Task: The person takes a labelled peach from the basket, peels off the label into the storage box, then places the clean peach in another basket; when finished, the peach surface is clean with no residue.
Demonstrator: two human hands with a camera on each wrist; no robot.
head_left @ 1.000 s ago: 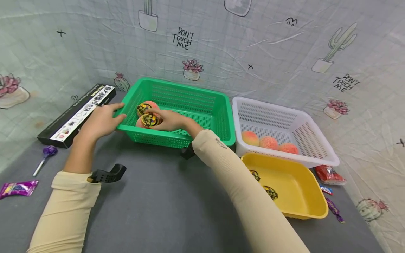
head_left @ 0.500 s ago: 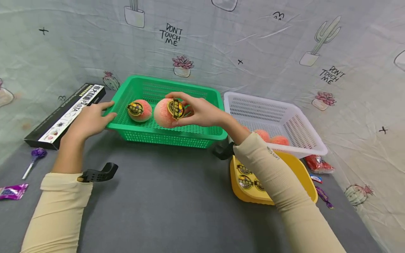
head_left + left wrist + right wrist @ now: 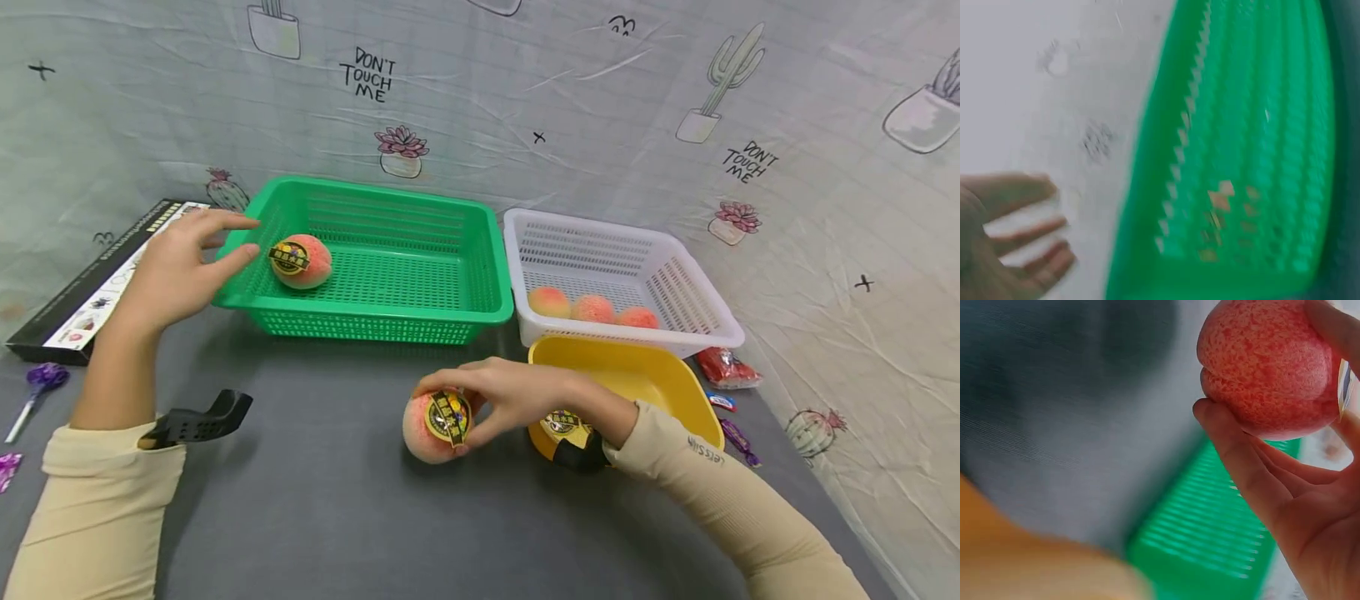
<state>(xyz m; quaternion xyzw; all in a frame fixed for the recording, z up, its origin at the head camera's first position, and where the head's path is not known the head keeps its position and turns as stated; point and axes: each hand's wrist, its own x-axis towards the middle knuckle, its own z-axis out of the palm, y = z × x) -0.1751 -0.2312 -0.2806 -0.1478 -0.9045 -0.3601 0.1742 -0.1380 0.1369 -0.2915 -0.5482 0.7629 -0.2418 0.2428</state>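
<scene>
A pink-and-cream peach (image 3: 422, 429) with a black-and-gold sticker is gripped by my right hand (image 3: 517, 393), in front of the baskets and over the grey table. Fingers and thumb curve round its sides in the right wrist view, where its red cleft side (image 3: 1266, 369) shows. Whether it touches the table, I cannot tell. At the green basket (image 3: 390, 317), my left hand (image 3: 176, 267) hovers by the left end with fingers spread, holding nothing. Inside that basket lies another stickered peach (image 3: 309, 271). The left wrist view is blurred but shows the left hand (image 3: 1007, 244) apart from the basket.
Right of the green basket stands a white basket (image 3: 637, 334) with three peaches (image 3: 594, 309). A yellow basin (image 3: 645, 354) with stickers in it sits before that, partly behind the right forearm. A black pasta box (image 3: 82, 292) and a purple lollipop (image 3: 45, 377) lie left; wrapped candies (image 3: 738, 440) lie right.
My right hand has lifted one peach out of the green basket and brought it right and toward me. My left hand has let go of the basket's rim. The view has turned right.
</scene>
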